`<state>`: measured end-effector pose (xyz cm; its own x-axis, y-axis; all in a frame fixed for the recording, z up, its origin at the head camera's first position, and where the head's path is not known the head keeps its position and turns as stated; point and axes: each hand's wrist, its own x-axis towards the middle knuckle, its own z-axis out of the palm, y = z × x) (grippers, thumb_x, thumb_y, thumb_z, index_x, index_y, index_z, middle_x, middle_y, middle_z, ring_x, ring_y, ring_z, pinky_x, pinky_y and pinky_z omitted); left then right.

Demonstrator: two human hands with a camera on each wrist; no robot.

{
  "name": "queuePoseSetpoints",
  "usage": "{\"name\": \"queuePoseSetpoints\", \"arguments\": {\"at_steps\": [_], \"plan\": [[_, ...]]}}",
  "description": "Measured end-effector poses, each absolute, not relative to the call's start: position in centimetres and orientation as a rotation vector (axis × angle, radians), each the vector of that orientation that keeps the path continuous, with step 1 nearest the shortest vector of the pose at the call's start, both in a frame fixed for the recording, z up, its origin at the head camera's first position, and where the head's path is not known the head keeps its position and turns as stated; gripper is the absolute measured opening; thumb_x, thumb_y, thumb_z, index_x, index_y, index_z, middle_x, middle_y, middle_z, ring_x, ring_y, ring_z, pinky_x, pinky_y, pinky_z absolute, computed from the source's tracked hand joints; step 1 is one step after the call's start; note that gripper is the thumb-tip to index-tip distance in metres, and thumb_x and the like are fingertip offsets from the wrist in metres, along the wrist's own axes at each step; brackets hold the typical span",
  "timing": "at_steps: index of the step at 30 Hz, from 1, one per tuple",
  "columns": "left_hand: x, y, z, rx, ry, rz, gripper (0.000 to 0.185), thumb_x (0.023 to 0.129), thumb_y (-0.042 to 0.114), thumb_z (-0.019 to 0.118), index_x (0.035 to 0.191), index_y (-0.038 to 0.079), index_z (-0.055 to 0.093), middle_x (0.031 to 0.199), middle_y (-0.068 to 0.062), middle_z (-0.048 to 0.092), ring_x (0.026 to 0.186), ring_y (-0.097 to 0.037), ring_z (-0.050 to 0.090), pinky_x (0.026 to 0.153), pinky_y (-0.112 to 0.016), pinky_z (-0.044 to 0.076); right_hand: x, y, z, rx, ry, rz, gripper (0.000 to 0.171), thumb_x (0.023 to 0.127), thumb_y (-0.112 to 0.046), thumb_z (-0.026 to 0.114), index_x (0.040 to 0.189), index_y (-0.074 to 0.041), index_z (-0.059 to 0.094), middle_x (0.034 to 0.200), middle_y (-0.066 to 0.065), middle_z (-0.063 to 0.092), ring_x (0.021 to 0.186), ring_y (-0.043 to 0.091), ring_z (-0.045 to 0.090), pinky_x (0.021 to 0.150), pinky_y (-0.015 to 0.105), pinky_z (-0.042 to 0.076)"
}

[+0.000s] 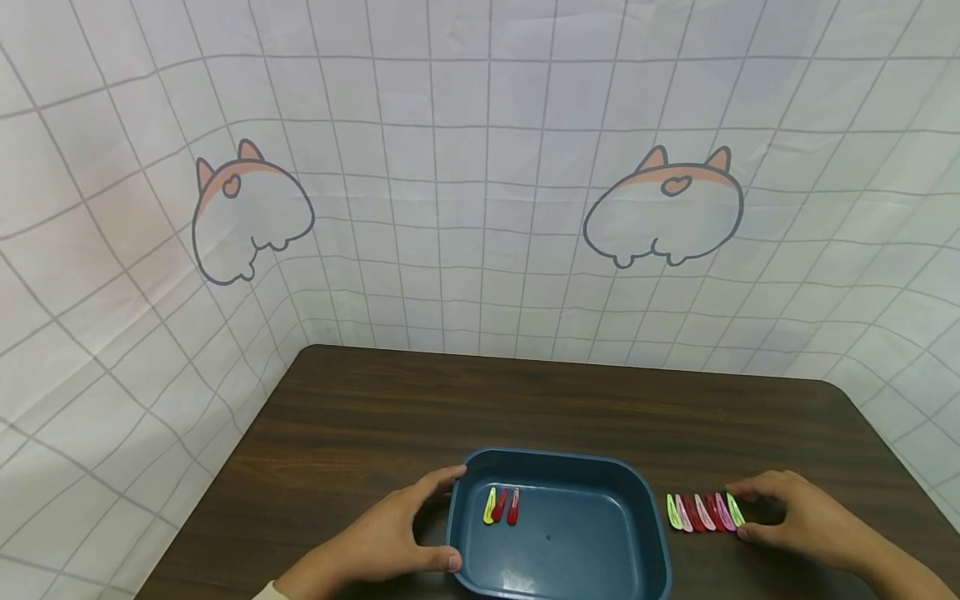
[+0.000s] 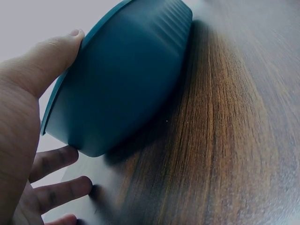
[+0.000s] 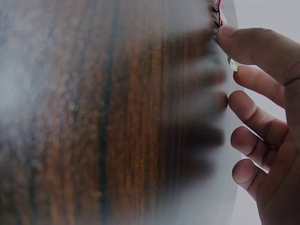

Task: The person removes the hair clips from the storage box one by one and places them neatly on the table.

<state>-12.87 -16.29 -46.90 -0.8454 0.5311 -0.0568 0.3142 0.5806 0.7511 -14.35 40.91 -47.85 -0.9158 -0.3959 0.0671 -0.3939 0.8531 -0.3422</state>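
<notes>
Screened-off tabletop area, the kind of room not determinable: creased white grid-patterned cloth (image 1: 450,208), printed with cartoon animals (image 1: 663,212), hangs behind and along both sides of a dark wood-grain counter (image 1: 555,400).

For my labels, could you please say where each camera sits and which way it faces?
Head: on the head, facing forward and down at the table, blue tray and hair clips; left hand and right hand show.
Left wrist: on that wrist, facing the tray's outer side; left hand shows.
Right wrist: on that wrist, facing the table and a green clip; right hand shows.
Head and left wrist share the tray.
</notes>
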Motion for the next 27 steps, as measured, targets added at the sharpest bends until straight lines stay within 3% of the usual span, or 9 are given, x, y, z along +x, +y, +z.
{"name": "queuePoseSetpoints", "arguments": {"at_steps": [7, 14, 21, 27], "plan": [[-12.8, -16.1, -46.7, 0.687, 2.529, 1.135, 0.092, 0.083, 0.056, 0.081, 0.158, 0.042, 0.029, 0.146, 0.005, 0.054, 0.133, -0.028, 0.051, 0.106, -0.069, 0.035, -14.4, 40.9, -47.7, -0.58, 3.001, -0.519, 0.057, 0.078, -0.054, 0.085, 0.122, -0.02, 0.072, 0.109, -0.011, 0.061, 0.099, 0.011, 0.055, 0.081, 0.043, 0.053], [-12.7, -15.9, -46.6, 0.678, 2.53, 1.138, 0.092, 0.082, 0.056, 0.082, 0.158, 0.042, 0.03, 0.146, 0.006, 0.054, 0.133, -0.027, 0.051, 0.106, -0.069, 0.035, -14.5, 40.5, -46.8, -0.539, 2.999, -0.557, 0.06, 0.077, -0.048, 0.088, 0.124, -0.016, 0.071, 0.112, -0.003, 0.065, 0.104, 0.027, 0.059, 0.084, 0.057, 0.053], [-12.7, -15.9, -46.4, 0.676, 2.531, 1.138, 0.093, 0.082, 0.055, 0.082, 0.158, 0.042, 0.03, 0.145, 0.007, 0.055, 0.132, -0.027, 0.052, 0.106, -0.069, 0.035, -14.9, 39.3, -45.4, -0.643, 3.118, -0.582, 0.058, 0.08, -0.046, 0.087, 0.126, -0.014, 0.07, 0.121, -0.003, 0.067, 0.104, 0.021, 0.062, 0.081, 0.041, 0.055], [-12.6, -15.8, -46.3, 0.668, 2.533, 1.137, 0.093, 0.082, 0.055, 0.082, 0.158, 0.042, 0.03, 0.145, 0.006, 0.055, 0.131, -0.027, 0.053, 0.105, -0.07, 0.036, -15.2, 37.5, -44.2, -0.632, 3.128, -0.618, 0.063, 0.083, -0.049, 0.083, 0.131, -0.011, 0.067, 0.125, 0.002, 0.067, 0.107, 0.028, 0.066, 0.085, 0.05, 0.055]]}}
